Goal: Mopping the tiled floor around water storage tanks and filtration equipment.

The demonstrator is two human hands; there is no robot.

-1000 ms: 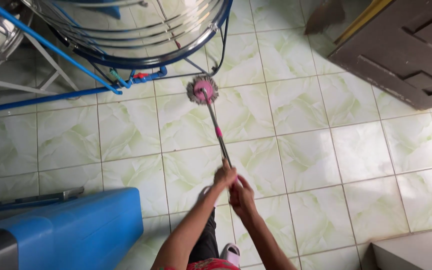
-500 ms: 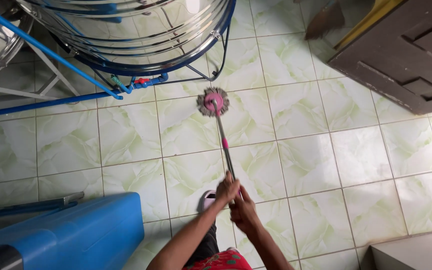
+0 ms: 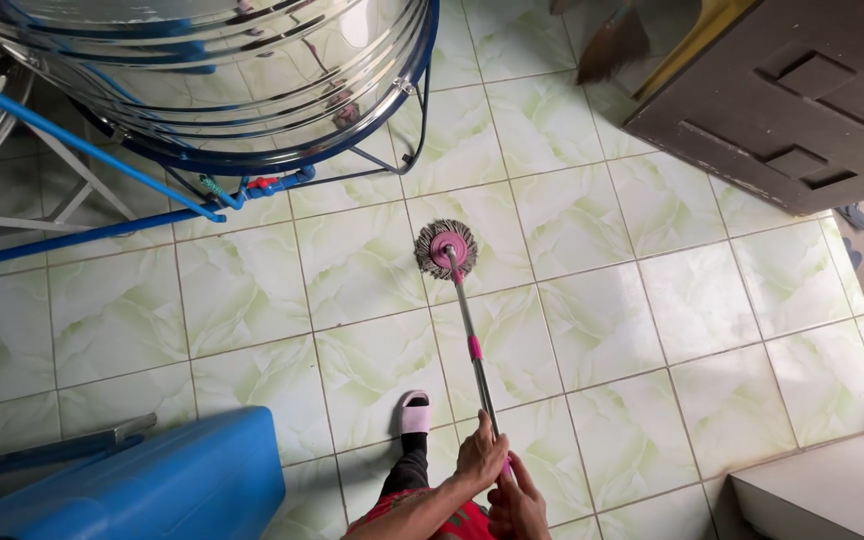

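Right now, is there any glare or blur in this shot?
Head view: sharp throughout; soft daylight sheen on the glossy floor tiles right of the mop; bright reflections on the steel tank; straight lines bow slightly near the edges.

Glossy pale-green marbled tile floor [image 3: 252,290] underfoot, and the round grey-fringed mop head with its pink hub [image 3: 446,248] sits flat on it mid-floor. A white slipper [image 3: 414,412] is planted nearby. The blue plastic container [image 3: 152,490] rests at lower left, the steel tank's thin metal stand [image 3: 407,140] up top.
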